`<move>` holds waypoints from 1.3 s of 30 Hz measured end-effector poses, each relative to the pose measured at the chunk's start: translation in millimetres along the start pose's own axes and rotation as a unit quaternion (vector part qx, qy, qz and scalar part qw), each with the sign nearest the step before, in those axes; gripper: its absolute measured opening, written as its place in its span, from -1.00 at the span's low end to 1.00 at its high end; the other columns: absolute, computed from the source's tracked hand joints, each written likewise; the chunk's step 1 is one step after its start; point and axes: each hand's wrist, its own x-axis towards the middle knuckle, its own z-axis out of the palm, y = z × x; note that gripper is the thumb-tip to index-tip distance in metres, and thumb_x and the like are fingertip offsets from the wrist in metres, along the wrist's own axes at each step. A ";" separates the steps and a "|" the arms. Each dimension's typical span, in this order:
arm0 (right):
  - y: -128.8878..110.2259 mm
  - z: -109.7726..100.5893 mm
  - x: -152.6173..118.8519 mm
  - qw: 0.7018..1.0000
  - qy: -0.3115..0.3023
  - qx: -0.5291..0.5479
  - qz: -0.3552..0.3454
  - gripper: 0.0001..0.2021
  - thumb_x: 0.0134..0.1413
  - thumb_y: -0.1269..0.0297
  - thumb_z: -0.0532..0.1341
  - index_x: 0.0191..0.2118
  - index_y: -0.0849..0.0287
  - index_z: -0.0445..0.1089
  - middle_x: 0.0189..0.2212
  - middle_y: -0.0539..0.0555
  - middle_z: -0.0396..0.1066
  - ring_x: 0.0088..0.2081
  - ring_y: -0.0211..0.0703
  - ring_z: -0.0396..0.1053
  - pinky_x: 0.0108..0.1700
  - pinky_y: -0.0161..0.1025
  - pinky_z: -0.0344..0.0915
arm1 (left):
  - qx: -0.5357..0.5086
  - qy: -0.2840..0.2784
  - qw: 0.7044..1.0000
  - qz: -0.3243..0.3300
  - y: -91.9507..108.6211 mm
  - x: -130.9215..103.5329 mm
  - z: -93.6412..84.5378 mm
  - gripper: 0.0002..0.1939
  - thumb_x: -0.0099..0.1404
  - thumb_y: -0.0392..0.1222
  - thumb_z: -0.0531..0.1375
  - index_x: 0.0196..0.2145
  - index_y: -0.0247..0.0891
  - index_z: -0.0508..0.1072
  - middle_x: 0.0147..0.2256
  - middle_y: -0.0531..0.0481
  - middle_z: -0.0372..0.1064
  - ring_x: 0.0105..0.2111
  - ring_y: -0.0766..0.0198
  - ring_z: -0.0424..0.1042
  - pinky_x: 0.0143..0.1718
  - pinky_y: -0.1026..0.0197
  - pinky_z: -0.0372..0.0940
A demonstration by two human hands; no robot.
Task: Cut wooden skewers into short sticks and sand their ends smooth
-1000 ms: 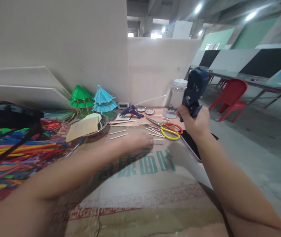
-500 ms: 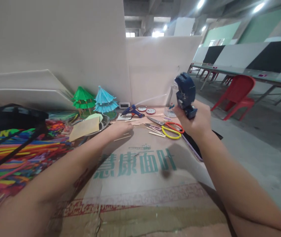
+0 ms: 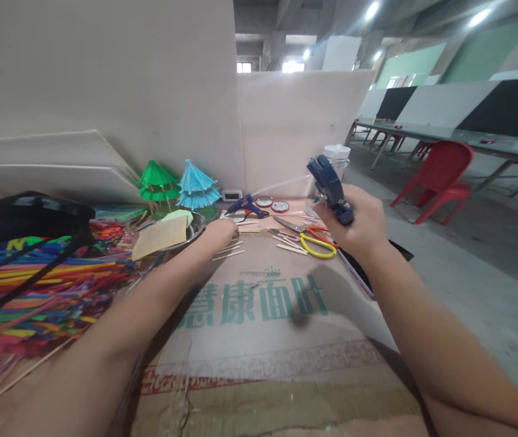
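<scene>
My right hand (image 3: 361, 221) is raised over the right side of the cardboard, closed around a dark blue stapler (image 3: 330, 188) tilted up and to the left. My left hand (image 3: 220, 235) is stretched far forward, low among thin wooden sticks (image 3: 228, 255). Its fingers point away and are hidden, so I cannot see whether they grip anything. Just beyond it lies a blue glue gun (image 3: 246, 208) with a clear glue stick in its back. Left of this hand is a metal bowl (image 3: 198, 226) with a tan paper piece (image 3: 161, 238) across it.
Scissors with yellow handles (image 3: 318, 247) and scissors with orange handles lie near a clear jar (image 3: 338, 159). Green (image 3: 156, 180) and blue paper umbrellas (image 3: 196, 185) stand at the back. Colourful pipe cleaners (image 3: 50, 285) and a black bag (image 3: 26, 218) fill the left. White boards (image 3: 295, 127) rise behind.
My right hand has tipped the stapler to the left, uncovering the jar's white lid. My left hand has shifted slightly, and more sticks show beside it. The view has moved a little.
</scene>
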 end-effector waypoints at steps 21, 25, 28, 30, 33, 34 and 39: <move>0.5 26.0 -11.0 0.997 -0.078 -0.005 -0.025 -0.70 0.15 0.09 0.22 -0.06 0.09 0.45 -0.21 0.13 0.57 -0.24 0.05 0.51 -0.28 -0.16 0.30 | -0.527 0.162 0.833 0.055 56.5 -105.7 -77.3 -0.60 0.43 -0.21 0.04 0.19 -0.31 0.25 -0.15 -0.12 0.47 -0.25 0.27 0.55 -0.18 0.18 0.48; -0.8 34.3 -15.4 0.995 -0.085 -0.020 -0.056 -0.65 0.08 0.14 0.24 -0.02 0.11 0.42 -0.13 0.17 0.57 -0.15 0.11 0.52 -0.22 -0.12 0.35 | -0.689 0.153 0.706 0.062 59.8 -125.4 -81.4 -0.68 0.36 -0.11 0.23 0.01 -0.31 0.44 -0.24 -0.09 0.53 -0.27 0.25 0.53 -0.18 0.16 0.47; -2.3 37.6 -16.9 0.992 -0.094 -0.035 -0.079 -0.67 0.06 0.16 0.25 -0.04 0.13 0.42 -0.17 0.19 0.58 -0.17 0.12 0.53 -0.24 -0.11 0.37 | -0.702 0.166 0.690 0.054 62.7 -134.4 -88.0 -0.69 0.33 -0.13 0.27 -0.01 -0.30 0.48 -0.24 -0.07 0.54 -0.29 0.26 0.53 -0.19 0.14 0.49; -3.0 39.0 -17.3 0.990 -0.097 -0.044 -0.091 -0.69 0.07 0.16 0.25 -0.06 0.14 0.42 -0.17 0.20 0.58 -0.17 0.12 0.54 -0.25 -0.11 0.38 | -0.712 0.166 0.680 0.054 64.8 -139.3 -92.9 -0.68 0.32 -0.14 0.28 0.00 -0.29 0.48 -0.26 -0.04 0.54 -0.29 0.26 0.54 -0.16 0.12 0.50; -3.4 40.4 -17.5 0.988 -0.091 -0.052 -0.113 -0.69 0.08 0.16 0.23 -0.06 0.15 0.41 -0.15 0.22 0.58 -0.16 0.15 0.54 -0.23 -0.08 0.40 | -0.727 0.150 0.667 0.057 67.1 -145.3 -98.3 -0.73 0.34 -0.15 0.28 -0.05 -0.29 0.47 -0.29 -0.02 0.55 -0.25 0.25 0.57 -0.09 0.12 0.50; -3.5 40.6 -17.4 0.987 -0.091 -0.053 -0.120 -0.69 0.08 0.17 0.22 -0.06 0.16 0.41 -0.15 0.23 0.58 -0.15 0.16 0.55 -0.23 -0.07 0.40 | -0.732 0.143 0.663 0.060 67.5 -146.7 -99.4 -0.75 0.35 -0.14 0.27 -0.06 -0.30 0.47 -0.29 -0.02 0.56 -0.24 0.25 0.57 -0.08 0.14 0.49; -5.6 39.2 -17.4 0.985 -0.104 -0.063 -0.119 -0.67 0.06 0.19 0.19 -0.05 0.15 0.41 -0.15 0.24 0.58 -0.15 0.20 0.55 -0.24 -0.02 0.42 | -0.749 0.131 0.645 0.074 66.7 -149.2 -101.0 -0.69 0.38 -0.15 0.25 0.03 -0.26 0.40 -0.27 -0.02 0.54 -0.28 0.26 0.57 -0.19 0.18 0.49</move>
